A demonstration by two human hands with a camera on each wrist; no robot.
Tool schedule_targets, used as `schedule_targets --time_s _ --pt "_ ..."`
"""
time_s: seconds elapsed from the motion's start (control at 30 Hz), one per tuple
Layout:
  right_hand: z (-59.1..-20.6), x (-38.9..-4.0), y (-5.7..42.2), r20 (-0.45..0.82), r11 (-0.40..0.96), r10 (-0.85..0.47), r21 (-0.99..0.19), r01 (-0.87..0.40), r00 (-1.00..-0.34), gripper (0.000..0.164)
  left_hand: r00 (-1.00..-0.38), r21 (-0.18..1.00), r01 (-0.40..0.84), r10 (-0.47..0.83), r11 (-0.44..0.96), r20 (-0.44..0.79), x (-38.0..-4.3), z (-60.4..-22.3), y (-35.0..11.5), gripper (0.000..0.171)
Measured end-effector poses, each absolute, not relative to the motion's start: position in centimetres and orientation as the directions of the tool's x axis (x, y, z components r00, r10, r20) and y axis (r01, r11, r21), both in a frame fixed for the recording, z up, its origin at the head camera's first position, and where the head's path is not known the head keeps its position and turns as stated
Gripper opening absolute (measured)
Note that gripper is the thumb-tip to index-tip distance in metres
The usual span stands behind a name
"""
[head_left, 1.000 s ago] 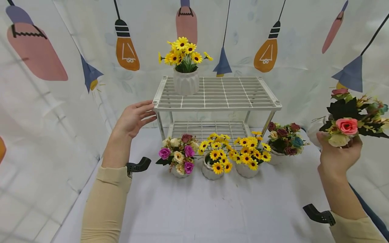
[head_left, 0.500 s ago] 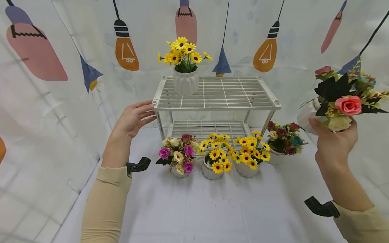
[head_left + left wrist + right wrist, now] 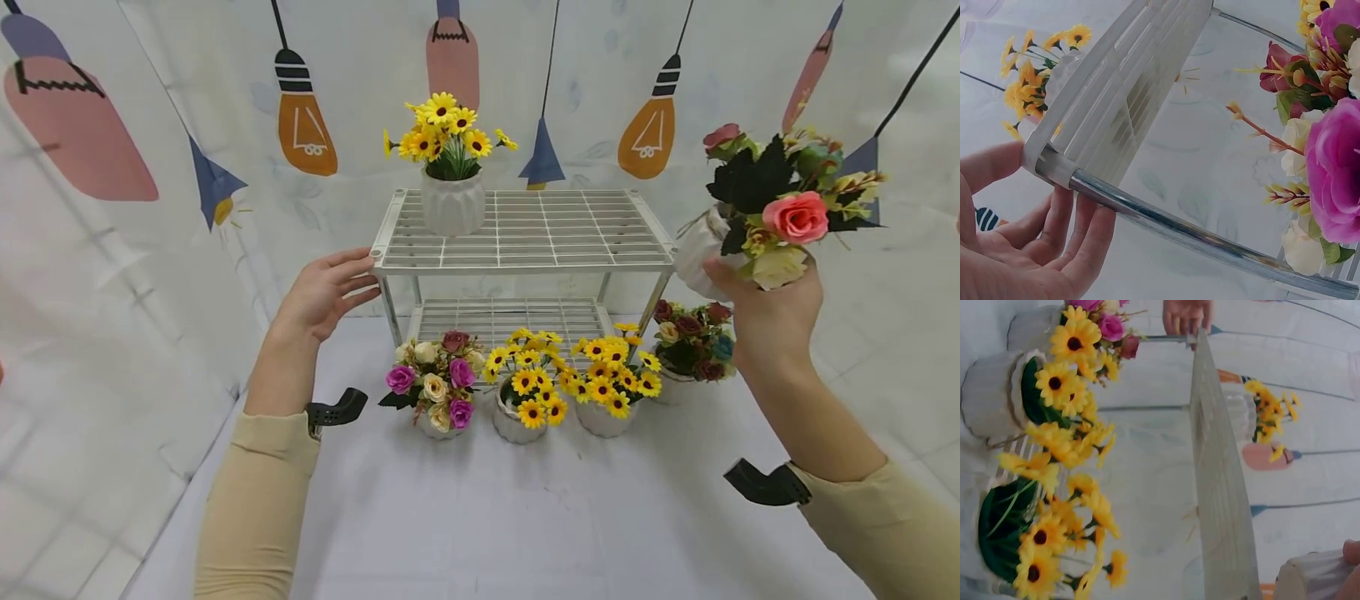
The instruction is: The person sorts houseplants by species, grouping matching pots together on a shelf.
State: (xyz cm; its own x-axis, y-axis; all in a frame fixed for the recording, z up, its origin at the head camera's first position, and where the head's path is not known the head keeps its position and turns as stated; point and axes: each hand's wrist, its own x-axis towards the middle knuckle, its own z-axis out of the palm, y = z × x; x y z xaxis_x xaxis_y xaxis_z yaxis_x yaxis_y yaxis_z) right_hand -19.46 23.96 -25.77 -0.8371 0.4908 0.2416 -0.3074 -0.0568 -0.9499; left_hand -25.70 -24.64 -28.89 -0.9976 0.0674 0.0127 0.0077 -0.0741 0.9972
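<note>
My right hand (image 3: 780,321) grips a white fluted flowerpot (image 3: 699,254), tilted in the air beside the rack's right end. Its artificial bouquet has a pink rose (image 3: 797,218), a cream rose and dark leaves. The right wrist view catches only part of this pot (image 3: 1310,575) and some fingertips. My left hand (image 3: 318,292) holds the front left corner of the white two-tier wire rack (image 3: 555,229); in the left wrist view the thumb is at the corner and other fingertips touch the metal post (image 3: 1166,225). A pot of yellow daisies (image 3: 452,204) stands on the top tier's left part.
Along the rack's front on the white tablecloth (image 3: 480,517) stand a purple-and-cream rose pot (image 3: 435,383), two yellow daisy pots (image 3: 521,417) (image 3: 606,417) and, farther right, a dark red rose pot (image 3: 686,342). A printed curtain (image 3: 585,83) hangs behind.
My right hand has carried the pink rose pot up and to the left, toward the rack's right end. The left hand stays at the rack corner.
</note>
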Motion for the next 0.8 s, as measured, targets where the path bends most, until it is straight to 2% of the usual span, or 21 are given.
schedule_targets --time_s 0.2,0.5,0.8 --pt "-24.6 -20.9 21.4 0.212 0.005 0.431 -0.973 -0.232 -0.877 0.086 -0.999 0.997 -0.001 0.044 -0.077 0.003 -25.8 -28.9 -24.6 0.064" --pt "-24.1 -23.2 17.9 0.271 -0.01 0.311 -0.958 -0.288 -0.911 0.085 -1.0 0.998 -0.017 0.023 -0.065 -0.016 -25.9 -29.0 -24.7 0.062" --pt "-23.3 -25.3 15.3 0.235 0.051 0.253 -0.972 -0.23 -0.938 0.093 -0.999 0.998 -0.016 0.033 -0.057 -0.014 -26.2 -28.8 -24.8 0.062"
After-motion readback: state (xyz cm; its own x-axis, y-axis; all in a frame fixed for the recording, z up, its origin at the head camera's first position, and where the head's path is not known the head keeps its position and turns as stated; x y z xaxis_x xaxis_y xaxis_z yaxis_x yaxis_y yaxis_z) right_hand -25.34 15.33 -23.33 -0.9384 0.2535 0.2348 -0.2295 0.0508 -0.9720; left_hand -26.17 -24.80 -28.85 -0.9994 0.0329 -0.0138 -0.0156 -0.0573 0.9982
